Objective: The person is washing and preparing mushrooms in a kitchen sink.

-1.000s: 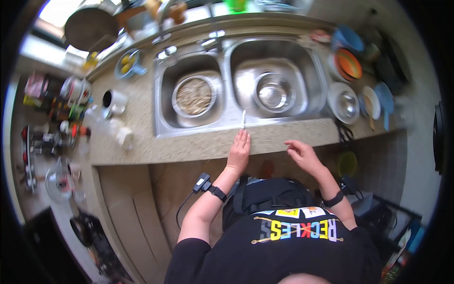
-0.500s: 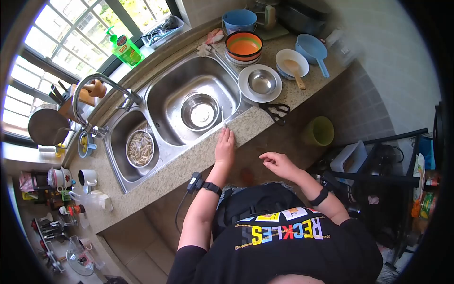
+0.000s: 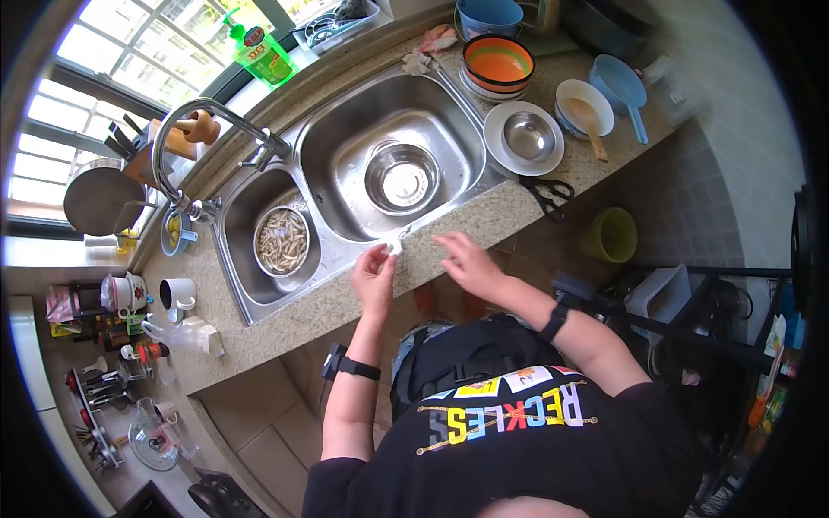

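Observation:
My left hand (image 3: 374, 278) is over the sink's front rim, thumb and fingers pinched on a small whitish, crumpled-looking thing (image 3: 395, 246); its kind I cannot make out. To the right, my right hand (image 3: 471, 264) hovers by the counter edge with its fingers apart and nothing in it. Just beyond both hands a steel bowl (image 3: 401, 178) sits in the larger sink basin (image 3: 332, 200). In the smaller basin (image 3: 231, 210) stands a round bowl (image 3: 282, 242) filled with many slender, pale pieces, possibly small fish or shrimp.
A faucet (image 3: 186, 108) arches over the small basin. On the right counter are black-handled scissors (image 3: 550, 194), a white plate with a small metal bowl (image 3: 528, 136), a bowl with a wooden spoon (image 3: 584, 108) and a blue ladle (image 3: 620, 84). A green bin (image 3: 614, 235) stands below.
My left hand has moved left and gone from flat, outstretched fingers to a pinch on the whitish thing. My right hand has come forward and left, towards it. The camera view has shifted.

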`<state>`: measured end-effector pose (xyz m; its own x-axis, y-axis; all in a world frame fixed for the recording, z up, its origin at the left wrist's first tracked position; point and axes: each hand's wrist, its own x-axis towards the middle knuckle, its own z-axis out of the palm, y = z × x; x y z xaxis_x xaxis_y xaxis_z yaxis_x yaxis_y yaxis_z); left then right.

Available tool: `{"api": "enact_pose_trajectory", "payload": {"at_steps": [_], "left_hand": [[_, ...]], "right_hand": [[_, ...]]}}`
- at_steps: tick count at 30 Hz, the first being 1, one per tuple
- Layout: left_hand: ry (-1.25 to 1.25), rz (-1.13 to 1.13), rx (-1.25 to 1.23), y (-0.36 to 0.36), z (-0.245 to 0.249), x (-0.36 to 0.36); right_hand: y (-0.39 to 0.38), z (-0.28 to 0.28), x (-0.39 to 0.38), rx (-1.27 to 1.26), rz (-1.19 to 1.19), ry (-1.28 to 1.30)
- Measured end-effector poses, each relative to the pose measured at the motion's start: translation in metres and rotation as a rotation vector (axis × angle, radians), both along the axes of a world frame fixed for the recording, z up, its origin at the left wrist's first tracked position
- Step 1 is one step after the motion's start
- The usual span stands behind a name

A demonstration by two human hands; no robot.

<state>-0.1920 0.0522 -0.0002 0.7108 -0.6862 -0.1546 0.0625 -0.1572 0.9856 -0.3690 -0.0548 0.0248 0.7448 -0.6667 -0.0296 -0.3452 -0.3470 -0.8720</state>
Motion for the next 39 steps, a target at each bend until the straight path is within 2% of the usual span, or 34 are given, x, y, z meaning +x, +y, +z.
{"api": "enact_pose_trajectory", "payload": {"at_steps": [2,4,6,10,12,14,16,18,20,24,26,28,31,33,34,36,39], "left_hand": [[0.021,-0.044,0.073,0.001,-0.007,-0.004],[0.182,-0.003,-0.023,-0.002,-0.013,-0.011],[0.137,-0.079,0.016,0.002,-0.010,-0.009],[-0.039,-0.236,0.141,0.005,0.000,0.004],[-0.299,-0.189,0.178,-0.001,-0.003,0.019],[-0.097,-0.142,0.159,-0.008,-0.013,0.037],[-0.048,-0.144,0.097,-0.018,-0.008,0.048],[-0.059,-0.188,0.088,-0.025,-0.004,0.059],[-0.071,-0.232,0.075,-0.032,-0.003,0.070],[-0.049,-0.377,0.098,-0.049,0.000,0.081],[-0.124,-0.467,0.127,-0.059,-0.002,0.083],[-0.136,-0.505,0.122,-0.066,-0.004,0.083],[-0.107,-0.581,0.154,-0.075,-0.003,0.080],[-0.044,-0.600,0.151,-0.078,-0.006,0.076],[0.008,-0.611,0.156,-0.080,-0.002,0.073],[0.098,-0.606,0.179,-0.083,0.006,0.064],[0.097,-0.628,0.216,-0.092,0.013,0.051]], "right_hand": [[0.010,-0.007,0.032,-0.300,0.060,-0.193],[0.015,-0.023,0.047,-0.289,0.117,-0.160],[0.014,-0.030,0.053,-0.283,0.176,-0.128],[0.006,-0.027,0.061,-0.380,0.253,-0.108],[0.003,-0.026,0.065,-0.418,0.265,-0.093],[0.000,-0.033,0.063,-0.460,0.215,-0.007],[-0.021,-0.038,0.047,-0.561,0.053,0.100],[-0.052,-0.036,0.017,-0.428,-0.144,0.207],[-0.076,-0.018,-0.013,-0.519,-0.279,0.234],[-0.080,-0.023,-0.041,-0.515,-0.363,0.382],[-0.061,-0.024,-0.042,-0.406,-0.445,0.498],[-0.041,-0.021,-0.049,-0.358,-0.436,0.443],[-0.022,-0.017,-0.066,-0.265,-0.550,0.408],[-0.015,-0.011,-0.085,-0.122,-0.791,0.283],[-0.014,-0.012,-0.098,-0.129,-0.837,0.291],[-0.013,-0.017,-0.125,-0.084,-1.040,0.035],[-0.025,-0.024,-0.177,-0.110,-1.176,-0.015]]}}
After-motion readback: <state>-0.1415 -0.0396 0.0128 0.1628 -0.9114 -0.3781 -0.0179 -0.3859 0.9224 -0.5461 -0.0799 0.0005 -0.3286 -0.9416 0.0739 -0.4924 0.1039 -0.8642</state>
